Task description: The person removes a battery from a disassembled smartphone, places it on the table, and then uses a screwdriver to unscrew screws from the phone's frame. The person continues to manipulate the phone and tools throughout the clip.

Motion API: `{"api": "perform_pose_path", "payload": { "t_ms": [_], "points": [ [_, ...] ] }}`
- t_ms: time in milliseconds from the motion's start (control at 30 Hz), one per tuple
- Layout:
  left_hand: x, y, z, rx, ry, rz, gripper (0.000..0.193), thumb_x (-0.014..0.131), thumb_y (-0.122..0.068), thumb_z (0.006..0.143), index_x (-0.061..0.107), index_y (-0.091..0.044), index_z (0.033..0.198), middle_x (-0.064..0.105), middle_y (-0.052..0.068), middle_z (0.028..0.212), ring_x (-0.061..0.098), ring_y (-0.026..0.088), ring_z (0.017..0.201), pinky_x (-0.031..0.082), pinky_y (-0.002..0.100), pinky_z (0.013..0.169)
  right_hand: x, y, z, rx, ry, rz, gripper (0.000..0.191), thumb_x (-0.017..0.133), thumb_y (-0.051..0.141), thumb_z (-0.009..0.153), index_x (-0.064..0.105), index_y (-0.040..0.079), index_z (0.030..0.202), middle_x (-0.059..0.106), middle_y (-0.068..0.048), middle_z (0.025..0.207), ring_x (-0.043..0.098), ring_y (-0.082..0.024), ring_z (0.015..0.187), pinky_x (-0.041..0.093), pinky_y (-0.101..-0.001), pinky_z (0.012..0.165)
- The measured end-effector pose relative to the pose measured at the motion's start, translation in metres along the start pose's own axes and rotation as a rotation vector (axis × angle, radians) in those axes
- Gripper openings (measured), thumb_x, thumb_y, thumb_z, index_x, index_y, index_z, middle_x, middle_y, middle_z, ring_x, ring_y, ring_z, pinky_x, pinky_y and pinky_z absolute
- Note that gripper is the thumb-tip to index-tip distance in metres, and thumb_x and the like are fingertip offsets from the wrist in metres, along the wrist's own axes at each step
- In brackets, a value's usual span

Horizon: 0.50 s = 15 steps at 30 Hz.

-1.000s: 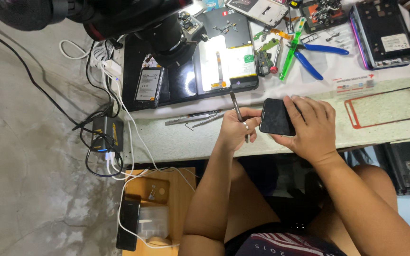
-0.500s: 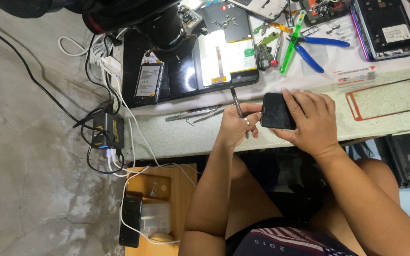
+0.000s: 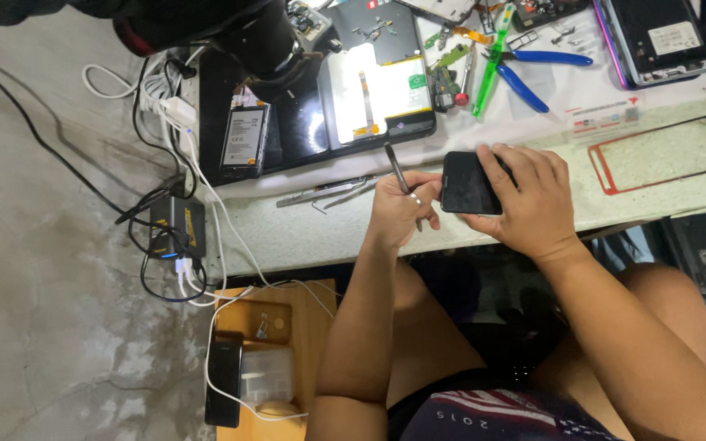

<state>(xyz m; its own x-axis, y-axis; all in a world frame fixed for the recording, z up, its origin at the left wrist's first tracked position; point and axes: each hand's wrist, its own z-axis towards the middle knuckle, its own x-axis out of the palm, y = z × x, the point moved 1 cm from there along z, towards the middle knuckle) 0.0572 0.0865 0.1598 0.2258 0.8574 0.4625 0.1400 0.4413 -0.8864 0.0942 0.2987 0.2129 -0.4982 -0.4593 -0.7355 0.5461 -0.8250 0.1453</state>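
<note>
Head view: a dark flat rectangular phone [image 3: 469, 183] is gripped by the right hand [image 3: 533, 196] while a slim grey metal tool [image 3: 399, 173], pinched in the left hand [image 3: 402, 214], is judged mid-prying, needing careful seam placement next.

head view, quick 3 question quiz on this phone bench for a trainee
1. True or false: the right hand grips the black phone at the bench edge.
2. What does the left hand hold? A) blue-handled pliers B) a thin metal tool C) a battery
3. Fill in: the red and black phone frame lies on the bench to the ____ of the right hand in the picture.

Key
1. True.
2. B: the thin metal tool sticks up from the left hand beside the phone, while the blue-handled pliers and the battery lie untouched further back on the bench.
3. Right.
</note>
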Motion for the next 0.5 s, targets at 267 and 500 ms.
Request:
{"api": "perform_pose_path", "payload": {
  "t_ms": [267,500],
  "points": [
    [0.0002,0.0045,-0.0035,0.019,-0.008,-0.007,0.015,0.061,0.001,0.099,0.071,0.009,0.108,0.072,0.011,0.086,0.053,0.006,0.054,0.055,0.031,0.051,-0.0006,0.0023,-0.0028,0.01,0.001,0.006,0.089,0.085,0.049,0.075,0.056,0.008,0.149,0.059,-0.012,0.136,0.056,-0.032,0.127,0.04,-0.049,0.108],
    [0.0037,0.005,-0.0082,0.072,-0.013,0.013,0.015,0.062,0.002,0.1,0.071,0.01,0.108,0.064,0.003,0.073,0.048,0.004,0.052,0.055,0.03,0.052,-0.0007,0.0037,-0.0026,-0.012,-0.009,0.002,0.088,0.085,0.049,0.077,0.056,0.008,0.149,0.059,-0.012,0.136,0.056,-0.032,0.126,0.041,-0.0483,0.108]
  ]
}}
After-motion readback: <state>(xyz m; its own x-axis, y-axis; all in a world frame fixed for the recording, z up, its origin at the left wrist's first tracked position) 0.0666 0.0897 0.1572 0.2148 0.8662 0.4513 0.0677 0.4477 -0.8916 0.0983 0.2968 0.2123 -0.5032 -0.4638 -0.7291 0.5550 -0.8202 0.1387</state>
